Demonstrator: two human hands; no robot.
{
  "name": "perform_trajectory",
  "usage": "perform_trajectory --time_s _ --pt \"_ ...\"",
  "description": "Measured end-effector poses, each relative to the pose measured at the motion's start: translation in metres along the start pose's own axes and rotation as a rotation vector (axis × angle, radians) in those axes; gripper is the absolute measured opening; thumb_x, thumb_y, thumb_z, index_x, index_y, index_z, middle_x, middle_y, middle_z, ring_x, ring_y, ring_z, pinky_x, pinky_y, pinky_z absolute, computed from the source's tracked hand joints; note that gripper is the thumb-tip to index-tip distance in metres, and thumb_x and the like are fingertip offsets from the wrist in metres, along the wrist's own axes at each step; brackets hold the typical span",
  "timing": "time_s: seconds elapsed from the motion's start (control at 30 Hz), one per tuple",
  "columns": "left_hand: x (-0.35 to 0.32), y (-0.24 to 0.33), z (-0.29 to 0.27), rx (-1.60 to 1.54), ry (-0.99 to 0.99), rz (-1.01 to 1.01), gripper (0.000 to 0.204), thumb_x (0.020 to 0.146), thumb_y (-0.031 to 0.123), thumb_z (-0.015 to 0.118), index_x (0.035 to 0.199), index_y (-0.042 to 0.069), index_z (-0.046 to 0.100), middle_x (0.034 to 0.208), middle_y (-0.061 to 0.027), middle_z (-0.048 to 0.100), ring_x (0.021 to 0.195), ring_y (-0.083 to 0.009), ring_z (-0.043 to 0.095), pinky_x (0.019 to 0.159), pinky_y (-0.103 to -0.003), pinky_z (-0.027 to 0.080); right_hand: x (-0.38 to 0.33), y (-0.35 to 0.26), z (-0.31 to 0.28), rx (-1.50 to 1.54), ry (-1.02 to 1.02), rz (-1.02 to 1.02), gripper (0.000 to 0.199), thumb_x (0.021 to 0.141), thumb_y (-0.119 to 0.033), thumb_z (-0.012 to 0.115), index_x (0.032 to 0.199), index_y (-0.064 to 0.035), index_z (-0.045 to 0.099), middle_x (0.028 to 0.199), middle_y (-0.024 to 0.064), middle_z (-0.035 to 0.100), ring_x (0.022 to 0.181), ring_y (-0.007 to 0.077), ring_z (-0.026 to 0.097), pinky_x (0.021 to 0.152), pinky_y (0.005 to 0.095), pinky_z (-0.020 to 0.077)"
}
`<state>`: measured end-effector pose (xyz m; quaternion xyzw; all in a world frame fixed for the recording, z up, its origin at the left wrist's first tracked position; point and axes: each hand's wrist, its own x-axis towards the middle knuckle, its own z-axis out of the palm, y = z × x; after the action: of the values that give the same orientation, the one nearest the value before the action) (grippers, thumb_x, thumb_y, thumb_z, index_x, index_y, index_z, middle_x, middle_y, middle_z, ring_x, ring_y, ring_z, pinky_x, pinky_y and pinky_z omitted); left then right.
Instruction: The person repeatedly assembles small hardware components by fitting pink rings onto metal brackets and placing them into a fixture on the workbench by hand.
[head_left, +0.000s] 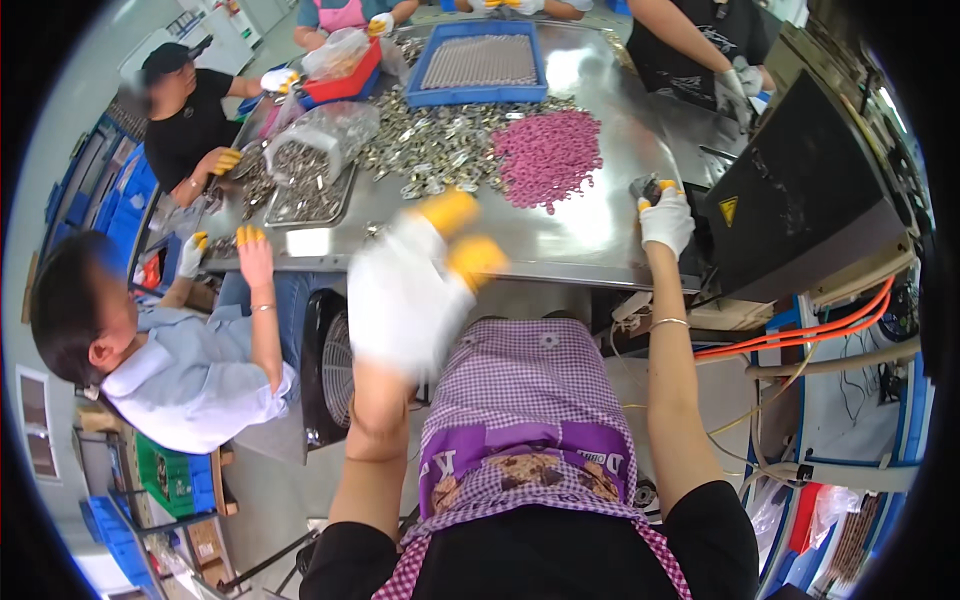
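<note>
My left hand (405, 300), in a white glove with yellow fingertips, is raised in front of the table's near edge and smeared by motion. Its thumb and fingers look apart, and nothing shows between them. At the right end of the metal table (330, 248), my right hand (667, 220) wears a matching glove and is closed on a small dark grey part (648, 190) whose kind I cannot make out. Beyond my left hand spreads a heap of small shiny metal parts (440, 145). Beside it lies a pile of small pink parts (548, 160).
A blue tray (412, 97) of pale pieces stands at the back, near a red bin (345, 87). Metal pieces fill a plastic bag (305, 160) on a metal tray. A dark machine housing (800, 190) rises at right, with orange cables (800, 340). Several gloved co-workers surround the table.
</note>
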<state>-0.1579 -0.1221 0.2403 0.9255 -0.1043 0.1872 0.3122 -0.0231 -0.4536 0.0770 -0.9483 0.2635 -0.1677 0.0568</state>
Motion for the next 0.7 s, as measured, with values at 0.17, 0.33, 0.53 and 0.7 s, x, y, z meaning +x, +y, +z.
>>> perform_trajectory --time_s 0.17,0.33,0.53,0.7 --pt "0.039 -0.261 0.08 0.16 0.256 -0.526 0.048 0.091 0.043 0.053 0.119 0.005 0.061 0.108 -0.0187 0.065 0.089 -0.033 0.062 0.079 -0.038 0.048 -0.005 -0.005 0.004 0.097 0.093 -0.093 0.036 0.081 -0.032 0.065 0.11 -0.0113 0.061 0.101 0.0135 0.062 0.082 0.0316 0.064 0.074 0.0398 0.051" --pt "0.07 -0.27 0.105 0.025 -0.057 -0.837 0.053 0.094 0.049 0.04 0.114 0.004 0.059 0.102 -0.0187 0.066 0.09 -0.0371 0.062 0.077 -0.042 0.047 -0.005 0.001 0.009 0.088 0.09 -0.049 0.038 0.081 -0.03 0.065 0.115 -0.0126 0.061 0.104 0.0122 0.061 0.084 0.0302 0.063 0.076 0.0388 0.0505" --pt "0.026 -0.205 0.184 0.107 0.048 -0.478 0.034 0.092 0.031 0.045 0.11 0.007 0.06 0.09 -0.0196 0.066 0.079 -0.0393 0.062 0.073 -0.046 0.049 -0.009 -0.003 0.003 0.058 0.037 -0.002 0.039 0.081 -0.029 0.064 0.116 -0.0126 0.06 0.107 0.0124 0.06 0.085 0.0294 0.062 0.076 0.0385 0.0502" --pt "0.053 -0.146 0.178 0.139 0.074 -0.149 0.031 0.083 0.019 0.059 0.112 0.01 0.064 0.092 -0.0148 0.063 0.077 -0.0306 0.061 0.069 -0.042 0.049 -0.01 -0.001 0.005 0.074 0.086 -0.03 0.039 0.082 -0.029 0.064 0.117 -0.0121 0.06 0.106 0.0129 0.06 0.084 0.0294 0.062 0.076 0.0385 0.05"
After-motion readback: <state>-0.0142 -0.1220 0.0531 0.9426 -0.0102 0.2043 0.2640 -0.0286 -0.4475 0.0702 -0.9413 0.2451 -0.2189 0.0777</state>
